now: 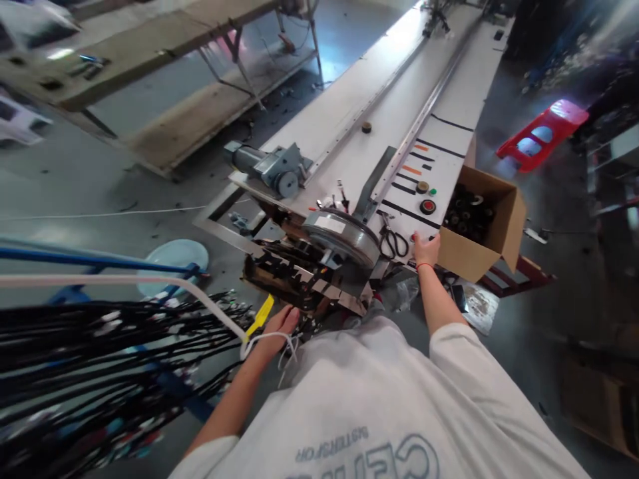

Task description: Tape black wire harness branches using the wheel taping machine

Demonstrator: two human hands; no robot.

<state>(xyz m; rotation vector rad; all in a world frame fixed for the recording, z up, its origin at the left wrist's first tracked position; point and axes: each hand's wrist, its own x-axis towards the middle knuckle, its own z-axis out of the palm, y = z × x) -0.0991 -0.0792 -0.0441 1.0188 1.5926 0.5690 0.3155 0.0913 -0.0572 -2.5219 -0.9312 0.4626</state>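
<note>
Workshop floor, long white machine bench (399, 113) | your left hand (280, 324) flat, fingers loose, at bench's near end | your right hand (426, 250) fingers curled on bench edge beside cardboard box (482, 233)

— Any room near the right hand (426, 250)?

— Little. It sits on the table (449, 106) edge, hemmed between the scissors (393, 242) on one side and the cardboard box (482, 229) just beside it on the other. The buttons (427, 206) lie right above.

— And the left hand (279, 326)?

— Tighter. The machine (319, 266) stands straight in front of it, and the bundle of black cords (100, 372) crowds in from the side, with a white bar (150, 283) over them.

— Anywhere open?

— Farther up, the long white tabletop is mostly bare, apart from the rail (424, 113) running down it.
</note>
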